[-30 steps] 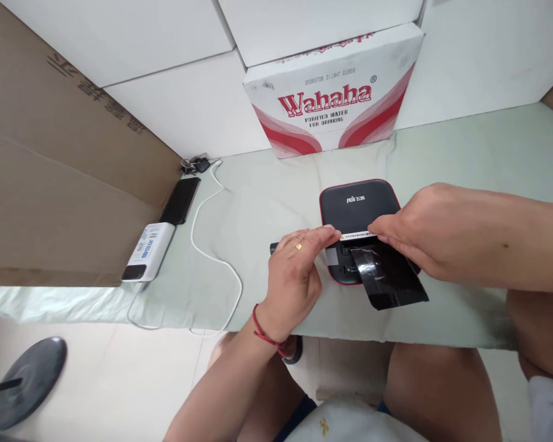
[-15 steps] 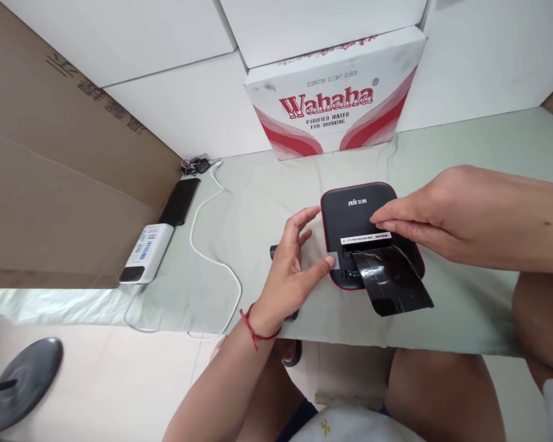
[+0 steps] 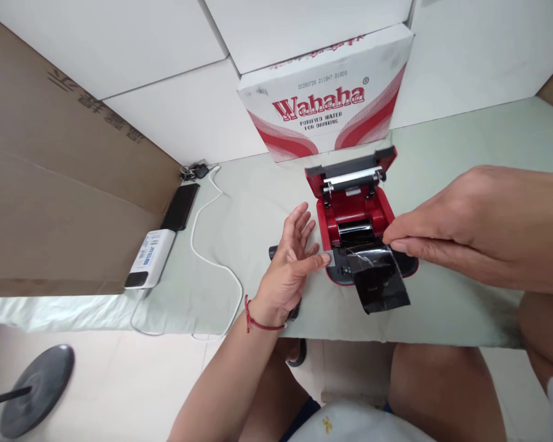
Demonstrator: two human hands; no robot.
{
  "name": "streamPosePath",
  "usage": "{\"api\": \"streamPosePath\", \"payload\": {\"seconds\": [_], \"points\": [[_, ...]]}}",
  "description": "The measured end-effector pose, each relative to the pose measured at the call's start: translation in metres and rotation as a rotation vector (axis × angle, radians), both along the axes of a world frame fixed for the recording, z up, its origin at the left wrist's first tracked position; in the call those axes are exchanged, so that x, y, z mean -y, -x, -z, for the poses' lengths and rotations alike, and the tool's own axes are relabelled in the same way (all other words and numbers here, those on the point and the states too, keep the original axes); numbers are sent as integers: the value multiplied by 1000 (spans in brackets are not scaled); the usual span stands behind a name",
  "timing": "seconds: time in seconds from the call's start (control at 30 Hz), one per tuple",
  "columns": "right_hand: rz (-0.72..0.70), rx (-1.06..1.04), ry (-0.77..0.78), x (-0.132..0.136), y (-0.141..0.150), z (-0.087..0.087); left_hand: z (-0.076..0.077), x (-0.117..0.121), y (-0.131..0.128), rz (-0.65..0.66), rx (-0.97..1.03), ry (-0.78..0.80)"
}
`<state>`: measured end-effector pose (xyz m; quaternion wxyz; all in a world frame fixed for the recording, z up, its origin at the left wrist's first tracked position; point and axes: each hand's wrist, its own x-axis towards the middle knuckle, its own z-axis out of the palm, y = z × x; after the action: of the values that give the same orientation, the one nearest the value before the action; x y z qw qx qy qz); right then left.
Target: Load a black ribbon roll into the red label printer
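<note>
A small label printer point(image 3: 387, 199), black outside and red inside, stands on the cloth with its lid point(image 3: 354, 166) tipped up and back. Inside lies a roll of shiny black film point(image 3: 356, 231). From it a black film strip point(image 3: 378, 282) hangs over the front edge. My right hand point(image 3: 461, 230) has thumb and fingers pinched at the strip's upper right edge. At the printer's left front corner my left hand point(image 3: 292, 264) rests its thumb on a small grey tab point(image 3: 332, 260); its other fingers are spread, holding nothing.
Behind the printer a white and red Wahaha carton point(image 3: 327, 98) leans against the white wall. To the left lie a black phone point(image 3: 180, 207), a white power bank point(image 3: 151, 258), a white cable point(image 3: 203, 255) and keys point(image 3: 194, 170). A dark object point(image 3: 273, 252) is partly hidden behind my left hand.
The printer's lid has swung up, baring the red inside and the roll. My right hand has shifted from the lid to the film strip. My left thumb stays at the corner.
</note>
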<state>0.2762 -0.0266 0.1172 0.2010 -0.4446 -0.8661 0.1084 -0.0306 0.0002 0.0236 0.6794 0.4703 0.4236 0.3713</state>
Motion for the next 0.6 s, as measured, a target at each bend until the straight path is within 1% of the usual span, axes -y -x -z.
{"api": "streamPosePath", "payload": {"seconds": [0.03,0.07,0.1,0.13,0.2,0.27,0.3,0.43,0.53,0.6], "points": [[-67,62,47,-6,4,1,-2,0,-1,-8,7,6],[-92,122,71,-14,10,3,-3,1,-2,-15,13,9],[-59,178,73,-22,17,6,-4,1,-2,-19,17,9],[28,231,71,-30,26,9,-5,2,-2,-19,20,6],[196,368,146,-44,45,16,-6,3,-3,-10,23,-12],[296,467,256,-52,60,22,-4,5,-2,2,21,-47],[314,483,291,-54,65,23,-3,6,-1,6,17,-66],[296,450,320,-53,65,26,-2,13,-1,4,-9,-126],[224,483,315,-54,62,29,-4,18,-1,-9,-52,-185],[193,503,315,-55,63,30,-7,17,1,-37,-116,-244]]}}
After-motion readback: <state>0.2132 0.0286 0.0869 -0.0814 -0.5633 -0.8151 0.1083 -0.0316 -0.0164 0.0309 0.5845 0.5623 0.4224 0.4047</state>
